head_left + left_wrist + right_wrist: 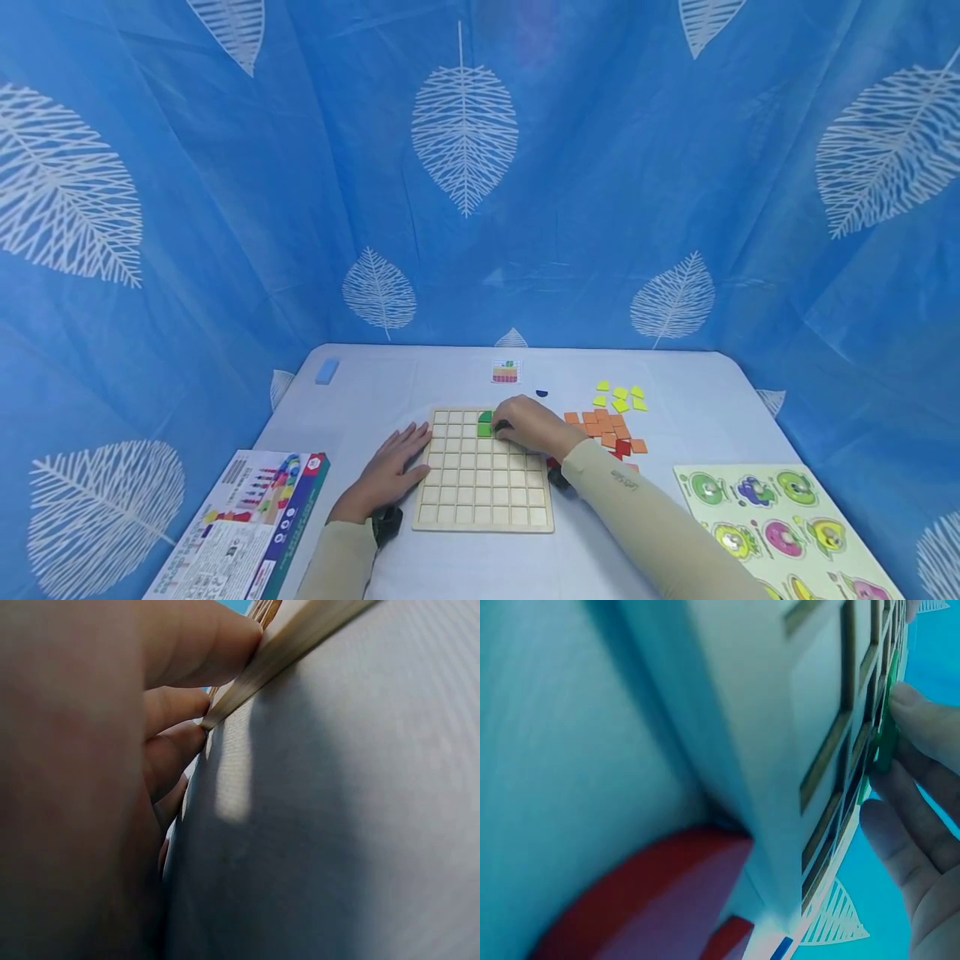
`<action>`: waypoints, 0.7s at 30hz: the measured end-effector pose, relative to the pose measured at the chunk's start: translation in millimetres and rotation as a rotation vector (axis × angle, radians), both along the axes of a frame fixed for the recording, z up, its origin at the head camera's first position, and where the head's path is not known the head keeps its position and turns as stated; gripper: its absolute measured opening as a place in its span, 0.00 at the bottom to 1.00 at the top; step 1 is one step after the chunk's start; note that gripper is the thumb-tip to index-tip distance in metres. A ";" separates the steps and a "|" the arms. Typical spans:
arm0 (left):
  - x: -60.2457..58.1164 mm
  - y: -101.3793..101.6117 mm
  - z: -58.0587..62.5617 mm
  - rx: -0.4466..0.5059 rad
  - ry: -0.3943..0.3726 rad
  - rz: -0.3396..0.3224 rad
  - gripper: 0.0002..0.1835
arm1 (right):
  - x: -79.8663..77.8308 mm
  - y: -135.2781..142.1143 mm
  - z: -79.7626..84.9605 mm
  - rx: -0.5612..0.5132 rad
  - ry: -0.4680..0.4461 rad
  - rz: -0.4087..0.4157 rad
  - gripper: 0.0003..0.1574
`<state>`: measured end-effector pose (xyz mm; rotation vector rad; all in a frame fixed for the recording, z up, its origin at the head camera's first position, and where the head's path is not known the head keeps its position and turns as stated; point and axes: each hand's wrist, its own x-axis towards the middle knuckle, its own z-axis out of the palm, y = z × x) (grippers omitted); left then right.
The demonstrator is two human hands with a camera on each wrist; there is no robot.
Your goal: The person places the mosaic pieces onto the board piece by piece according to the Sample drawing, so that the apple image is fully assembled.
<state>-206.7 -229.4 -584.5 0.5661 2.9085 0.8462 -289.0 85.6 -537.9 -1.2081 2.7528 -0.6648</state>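
A wooden grid board (pixel 471 483) lies on the white table. My left hand (pixel 392 467) lies flat at the board's left edge, fingers spread; in the left wrist view its fingertips (pixel 244 649) touch the wooden rim. Over the board's far side, my right hand (pixel 528 423) pinches a green piece (pixel 887 739) between thumb and fingers, seen in the right wrist view. Just left of that hand, a dark green curved piece (pixel 485 416) and a light green square (pixel 484 430) sit in the grid. The right hand hides the cells under it.
Orange squares (pixel 603 421), red pieces (pixel 623 447) and yellow pieces (pixel 620 393) lie right of the board. A small picture card (pixel 507 372) and a dark blue half-round piece (pixel 542 393) are behind it. A box (pixel 240 525) stands left, a fruit puzzle board (pixel 780 517) right, a blue block (pixel 327 372) far left.
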 end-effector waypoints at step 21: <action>0.9 0.8 1.1 0.001 0.010 0.000 0.33 | 4.8 -5.4 -3.2 0.036 0.032 -0.046 0.07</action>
